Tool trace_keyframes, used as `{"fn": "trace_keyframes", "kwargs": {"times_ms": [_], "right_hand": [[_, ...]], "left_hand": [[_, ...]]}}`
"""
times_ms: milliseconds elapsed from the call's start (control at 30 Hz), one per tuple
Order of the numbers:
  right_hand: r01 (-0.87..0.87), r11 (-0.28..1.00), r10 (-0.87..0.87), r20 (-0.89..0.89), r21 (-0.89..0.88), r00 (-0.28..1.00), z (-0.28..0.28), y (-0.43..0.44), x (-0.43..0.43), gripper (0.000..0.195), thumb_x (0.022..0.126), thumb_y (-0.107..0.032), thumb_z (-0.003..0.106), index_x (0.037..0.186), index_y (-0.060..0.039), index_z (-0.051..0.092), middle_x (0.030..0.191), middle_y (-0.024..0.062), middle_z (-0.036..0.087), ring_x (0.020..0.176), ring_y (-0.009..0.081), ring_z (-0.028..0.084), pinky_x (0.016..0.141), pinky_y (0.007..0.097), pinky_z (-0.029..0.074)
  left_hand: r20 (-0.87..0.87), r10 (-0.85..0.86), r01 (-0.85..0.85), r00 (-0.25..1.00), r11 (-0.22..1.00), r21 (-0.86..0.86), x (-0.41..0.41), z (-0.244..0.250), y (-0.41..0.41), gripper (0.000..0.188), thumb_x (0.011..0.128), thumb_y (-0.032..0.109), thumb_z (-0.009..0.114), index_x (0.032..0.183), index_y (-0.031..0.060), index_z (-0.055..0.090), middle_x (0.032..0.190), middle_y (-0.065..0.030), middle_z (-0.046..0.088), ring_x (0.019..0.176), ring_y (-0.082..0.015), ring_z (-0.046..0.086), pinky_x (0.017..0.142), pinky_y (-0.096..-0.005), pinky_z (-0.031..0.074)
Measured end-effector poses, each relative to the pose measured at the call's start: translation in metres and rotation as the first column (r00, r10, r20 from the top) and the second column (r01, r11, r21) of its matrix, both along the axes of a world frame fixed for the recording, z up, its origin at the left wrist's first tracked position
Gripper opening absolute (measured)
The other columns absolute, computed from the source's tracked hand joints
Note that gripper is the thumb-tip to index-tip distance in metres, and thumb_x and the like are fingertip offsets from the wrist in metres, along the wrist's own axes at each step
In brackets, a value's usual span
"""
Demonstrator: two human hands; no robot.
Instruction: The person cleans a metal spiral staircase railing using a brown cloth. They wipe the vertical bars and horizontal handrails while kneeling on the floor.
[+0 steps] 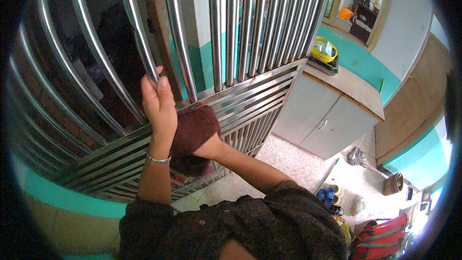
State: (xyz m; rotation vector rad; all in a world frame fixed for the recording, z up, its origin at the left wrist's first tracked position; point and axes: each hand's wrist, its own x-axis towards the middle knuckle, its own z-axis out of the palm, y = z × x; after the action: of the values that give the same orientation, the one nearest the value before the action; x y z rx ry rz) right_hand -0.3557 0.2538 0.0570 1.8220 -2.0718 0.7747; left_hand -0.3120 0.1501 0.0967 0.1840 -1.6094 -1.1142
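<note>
A stainless steel grille gate (252, 94) of upright tubes and flat crossbars stands before me. My left hand (158, 104) wraps around the lower part of one steel tube (139, 39). A bracelet (158, 159) circles that wrist. Just to its right, a dark maroon cloth (196, 126) covers most of my right hand (211, 148) and lies against the gate's crossbar. The right fingers are hidden under the cloth, whose lower end hangs down in front of the slats.
A grey cabinet (310, 115) stands right of the gate, with a yellow basket (324, 50) on top. Shoes and blue slippers (326, 195), a wooden bucket (393, 183) and a red bag (382, 236) are on the floor at right. A brown door (415, 101) is beyond.
</note>
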Motion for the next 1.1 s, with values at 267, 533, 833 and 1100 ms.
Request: {"fn": "trace_keyframes", "kwargs": {"times_ms": [267,533,833,1100], "right_hand": [[0.443,0.832,-0.445,0.076,-0.333,0.892,-0.077,0.094,-0.166,0.043,0.084,-0.033,0.055,0.117,-0.0051,0.057,0.121,0.0180,0.055,0.118,0.0396,0.045,0.105,0.0485,0.029],[0.872,0.479,-0.876,-0.118,-0.105,0.467,-0.044,0.131,-0.251,0.020,0.077,-0.021,0.057,0.084,-0.0034,0.062,0.092,0.0159,0.062,0.091,0.0304,0.057,0.075,0.0401,0.043],[0.611,0.763,-0.646,-0.287,-0.211,0.707,-0.124,0.089,-0.182,0.045,0.092,-0.024,0.043,0.133,-0.0054,0.042,0.133,0.0134,0.045,0.125,0.0304,0.039,0.107,0.0414,0.028],[0.045,0.991,-0.029,-0.121,0.127,0.992,-0.041,0.007,-0.018,0.020,0.068,-0.028,0.063,0.079,-0.0123,0.070,0.084,0.0119,0.065,0.086,0.0308,0.061,0.078,0.0406,0.047]], "left_hand": [[-0.039,-0.097,0.098,0.995,0.994,0.038,-0.004,0.003,0.005,0.026,0.099,0.019,0.043,0.121,0.0065,0.047,0.064,0.0068,0.036,0.052,-0.0014,0.034,0.044,-0.0182,0.029],[-0.034,-0.078,0.080,0.996,0.993,0.082,-0.005,0.003,0.006,0.027,0.099,0.021,0.044,0.121,0.0073,0.048,0.066,0.0054,0.040,0.053,-0.0023,0.035,0.047,-0.0193,0.031],[-0.013,-0.086,0.086,0.996,0.996,0.008,-0.007,0.007,0.008,0.033,0.100,0.023,0.043,0.128,0.0062,0.044,0.070,0.0039,0.041,0.058,-0.0044,0.038,0.052,-0.0190,0.035],[-0.288,-0.025,-0.144,0.957,0.823,-0.549,0.056,-0.043,0.013,0.054,0.082,0.003,0.046,0.134,-0.0018,0.035,0.134,-0.0236,0.042,0.128,-0.0360,0.039,0.109,-0.0477,0.026]]}}
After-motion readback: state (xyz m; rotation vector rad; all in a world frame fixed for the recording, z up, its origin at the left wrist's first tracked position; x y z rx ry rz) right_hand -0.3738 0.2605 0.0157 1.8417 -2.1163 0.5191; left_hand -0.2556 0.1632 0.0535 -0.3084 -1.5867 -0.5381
